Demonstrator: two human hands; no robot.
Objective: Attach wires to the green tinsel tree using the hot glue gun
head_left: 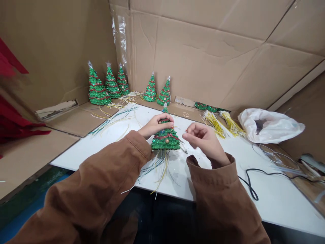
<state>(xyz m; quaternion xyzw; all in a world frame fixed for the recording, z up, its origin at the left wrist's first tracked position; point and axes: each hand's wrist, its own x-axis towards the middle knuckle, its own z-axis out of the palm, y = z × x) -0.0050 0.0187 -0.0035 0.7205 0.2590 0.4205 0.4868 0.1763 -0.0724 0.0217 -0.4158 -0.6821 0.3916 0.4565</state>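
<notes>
A small green model Christmas tree (166,138) stands upright on the white board, with red garland, coloured baubles and a star on its tip. My left hand (157,125) is closed around its upper part. Thin white, yellow and green wires (162,166) trail from under its base toward the board's front edge. To the right of the tree, apart from it, my right hand (200,137) is raised with thumb and fingers pinched together; a tiny reddish bit shows at the fingertips, too small to name. A pointed tool (184,147), partly hidden, lies just behind the tree's right side.
Several finished-looking trees (98,88) line the cardboard wall at the back, wires spilling from their bases. Yellow and white wire bundles (223,123) lie at the back right beside a white plastic bag (270,125). A black cable (251,184) curls over the right side. Red cloth (15,118) hangs at left.
</notes>
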